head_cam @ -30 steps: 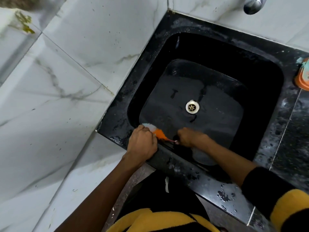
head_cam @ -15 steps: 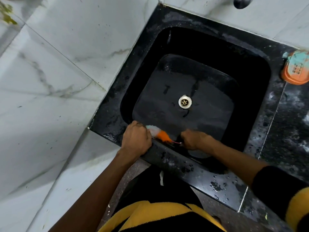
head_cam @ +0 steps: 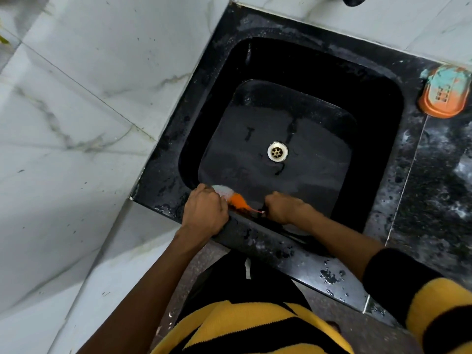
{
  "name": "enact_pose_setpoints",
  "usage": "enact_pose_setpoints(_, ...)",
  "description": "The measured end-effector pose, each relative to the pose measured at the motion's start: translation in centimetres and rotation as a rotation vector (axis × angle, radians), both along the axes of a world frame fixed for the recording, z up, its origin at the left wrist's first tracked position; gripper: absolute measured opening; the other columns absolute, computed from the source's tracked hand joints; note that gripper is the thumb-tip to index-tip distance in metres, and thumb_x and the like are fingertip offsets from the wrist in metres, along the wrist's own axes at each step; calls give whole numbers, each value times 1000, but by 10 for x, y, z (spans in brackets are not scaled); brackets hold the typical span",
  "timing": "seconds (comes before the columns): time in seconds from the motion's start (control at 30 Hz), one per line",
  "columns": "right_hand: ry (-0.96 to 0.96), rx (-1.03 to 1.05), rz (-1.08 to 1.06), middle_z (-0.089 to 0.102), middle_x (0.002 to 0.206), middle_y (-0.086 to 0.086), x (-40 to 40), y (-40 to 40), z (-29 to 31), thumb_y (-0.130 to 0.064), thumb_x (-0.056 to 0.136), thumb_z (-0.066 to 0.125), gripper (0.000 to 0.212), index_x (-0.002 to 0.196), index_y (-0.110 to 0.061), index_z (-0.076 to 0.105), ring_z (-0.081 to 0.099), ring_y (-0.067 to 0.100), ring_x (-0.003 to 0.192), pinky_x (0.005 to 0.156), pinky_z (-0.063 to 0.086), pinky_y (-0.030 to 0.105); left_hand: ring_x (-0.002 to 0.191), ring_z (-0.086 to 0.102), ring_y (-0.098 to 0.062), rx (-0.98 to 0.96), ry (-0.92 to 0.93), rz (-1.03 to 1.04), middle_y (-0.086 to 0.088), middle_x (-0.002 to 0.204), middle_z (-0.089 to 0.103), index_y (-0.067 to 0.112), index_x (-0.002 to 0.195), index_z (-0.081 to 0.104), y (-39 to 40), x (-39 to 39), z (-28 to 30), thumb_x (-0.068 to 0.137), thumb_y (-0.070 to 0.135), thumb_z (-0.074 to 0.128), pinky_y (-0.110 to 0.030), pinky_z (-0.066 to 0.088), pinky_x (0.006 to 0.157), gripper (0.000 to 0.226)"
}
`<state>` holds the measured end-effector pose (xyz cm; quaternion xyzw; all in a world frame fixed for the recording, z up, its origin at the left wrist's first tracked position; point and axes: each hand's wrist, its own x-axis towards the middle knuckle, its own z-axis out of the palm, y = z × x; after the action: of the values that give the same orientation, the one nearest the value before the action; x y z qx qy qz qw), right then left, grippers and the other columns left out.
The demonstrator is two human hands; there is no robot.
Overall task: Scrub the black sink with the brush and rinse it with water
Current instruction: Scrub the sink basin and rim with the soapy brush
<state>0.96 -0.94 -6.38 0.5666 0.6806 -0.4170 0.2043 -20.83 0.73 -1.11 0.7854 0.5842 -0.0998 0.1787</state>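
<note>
The right hand [head_cam: 282,209] grips the brush [head_cam: 233,198] by its handle; the left hand [head_cam: 204,213] curls over the wet sink [head_cam: 255,236] edge — it could slip.

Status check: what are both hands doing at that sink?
Left hand grips the sink's front rim. Right hand holds the brush against the near wall. Nothing blocking.

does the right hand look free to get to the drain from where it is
Probably yes: the right hand grips the brush at the sink's near wall, and bare sink floor lies between it and the drain.
</note>
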Motion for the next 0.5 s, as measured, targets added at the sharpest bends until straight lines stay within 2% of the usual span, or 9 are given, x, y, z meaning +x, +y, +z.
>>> enact_pose_setpoints(0.07,-93,-45,73,66,114,11,32,-4,9,-39,85,62,35,111,-14,64,65,28,100,78,51,29,90,59,-33,17,9,-13,-17,76,67,-1,71,67,-1,0,-1,86,31,40,-41,47,82,44)
enact_pose_setpoints(0.13,-268,-145,137,66,118,7,70,-12,25,-40,83,68,43,117,-14,63,64,26,107,78,49,25,89,58,-33,20,-1,-12,-17,75,66,0,69,66,-3,0,-2,88,31,40,-41,47,82,45)
enact_pose_setpoints(0.23,-437,-213,169,61,127,6,106,-20,40,-46,84,66,50,124,-17,57,61,25,114,87,51,31,87,58,-33,40,-16,4,-17,72,65,0,66,64,-4,-1,-3,88,29,42,-42,47,81,43)
enact_pose_setpoints(0.3,-417,-110,143,60,126,7,98,-16,41,-43,85,63,45,122,-18,58,61,27,113,86,49,32,84,59,-33,50,-22,1,-17,69,64,0,64,64,-5,0,-2,87,27,45,-41,48,77,40)
enact_pose_setpoints(0.4,-271,46,72,62,122,12,44,2,33,-38,87,59,39,117,-13,63,63,31,110,85,50,35,82,58,-34,37,-13,-6,-17,68,64,-1,64,64,-4,2,1,85,25,46,-41,47,73,38)
enact_pose_setpoints(0.5,-142,71,12,60,123,17,-9,22,16,-34,91,56,38,119,-9,61,60,35,111,88,49,39,82,58,-35,36,-33,3,-19,69,62,-3,65,63,-3,2,2,84,23,45,-42,48,72,37)
